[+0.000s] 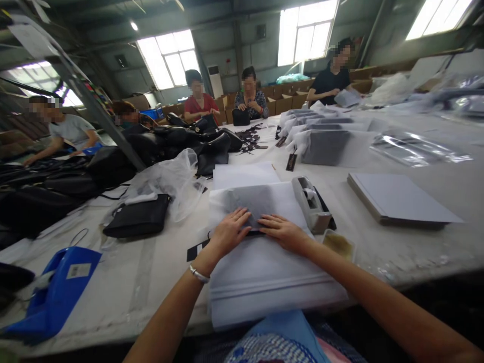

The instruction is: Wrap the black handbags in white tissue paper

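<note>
A dark, flat item wrapped in translucent white paper (260, 197) lies in front of me on a stack of white sheets (272, 282). Flat on its near part rests my left hand (231, 229), fingers stretched out; a silver bangle circles that wrist. My right hand (283, 231) lies beside it on the wrapped item, fingers also extended. The fingertips of the two hands are a small gap apart. A black tag (196, 251) sticks out left of my left hand. Right of the paper stands a grey tape dispenser (310, 201).
To the left are a black pouch (138, 217), clear plastic (181, 184), a blue tape dispenser (62, 290) and piled black bags (113, 166). To the right lie a stack of boards (401, 197), plastic sleeves (419, 147) and wrapped bags (327, 146). Several people work across the table (385, 242).
</note>
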Tool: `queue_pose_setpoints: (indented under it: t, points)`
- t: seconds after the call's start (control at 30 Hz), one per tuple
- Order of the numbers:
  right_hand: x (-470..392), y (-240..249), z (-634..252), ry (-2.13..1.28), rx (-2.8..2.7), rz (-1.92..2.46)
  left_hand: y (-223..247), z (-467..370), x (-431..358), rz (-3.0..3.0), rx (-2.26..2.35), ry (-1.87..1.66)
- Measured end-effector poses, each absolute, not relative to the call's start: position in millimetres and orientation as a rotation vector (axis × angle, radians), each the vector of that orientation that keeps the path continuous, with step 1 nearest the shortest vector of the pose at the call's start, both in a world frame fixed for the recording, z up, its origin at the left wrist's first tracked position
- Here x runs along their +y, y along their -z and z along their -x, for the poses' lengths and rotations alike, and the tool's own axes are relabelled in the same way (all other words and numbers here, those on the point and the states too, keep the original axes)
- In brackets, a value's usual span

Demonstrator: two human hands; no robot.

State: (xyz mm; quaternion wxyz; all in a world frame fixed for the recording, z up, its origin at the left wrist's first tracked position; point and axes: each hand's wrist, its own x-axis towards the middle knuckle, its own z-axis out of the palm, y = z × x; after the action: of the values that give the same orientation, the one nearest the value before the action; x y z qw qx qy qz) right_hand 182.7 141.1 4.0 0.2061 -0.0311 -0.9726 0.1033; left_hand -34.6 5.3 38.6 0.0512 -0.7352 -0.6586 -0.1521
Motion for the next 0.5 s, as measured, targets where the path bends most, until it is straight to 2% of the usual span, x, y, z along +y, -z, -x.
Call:
queue_pose_setpoints:
  t: [0.2,0.5]
  points:
    - [108.4,-15.6,-228.4,-0.674,-2.745,0.241,-10.1,34.5,-5.7,2.228,-2.034,0.522]
    - [110.4,-12.6,-220.4,-0.945,-2.823,0.423,-11.8,32.6,-8.8,2.231,-2.078,0.621]
